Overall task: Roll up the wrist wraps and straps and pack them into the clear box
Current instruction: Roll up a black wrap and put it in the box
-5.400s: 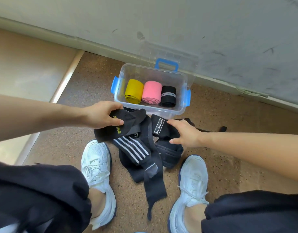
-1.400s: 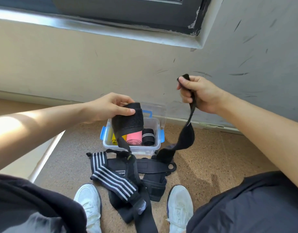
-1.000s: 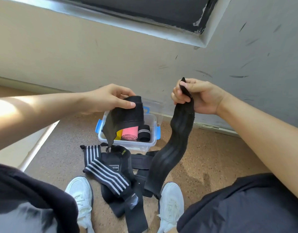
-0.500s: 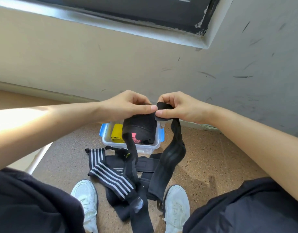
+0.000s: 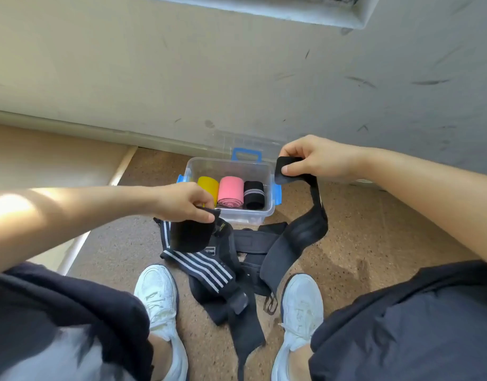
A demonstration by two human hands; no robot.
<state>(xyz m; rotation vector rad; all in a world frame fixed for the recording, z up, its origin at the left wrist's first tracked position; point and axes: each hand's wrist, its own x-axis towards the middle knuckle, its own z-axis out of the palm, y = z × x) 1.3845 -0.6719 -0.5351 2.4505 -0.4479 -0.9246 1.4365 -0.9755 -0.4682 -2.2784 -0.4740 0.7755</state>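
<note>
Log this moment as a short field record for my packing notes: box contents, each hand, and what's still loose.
box: clear box, open, on the floor by the wall
in box: yellow roll, pink roll, black roll, side by side
left hand: pinching one black wrap, low, in front of the box
right hand: pinching the end of a long wrap that hangs to the floor
loose: striped wrap and other black straps piled between the shoes
rolled in hand: none yet
</note>
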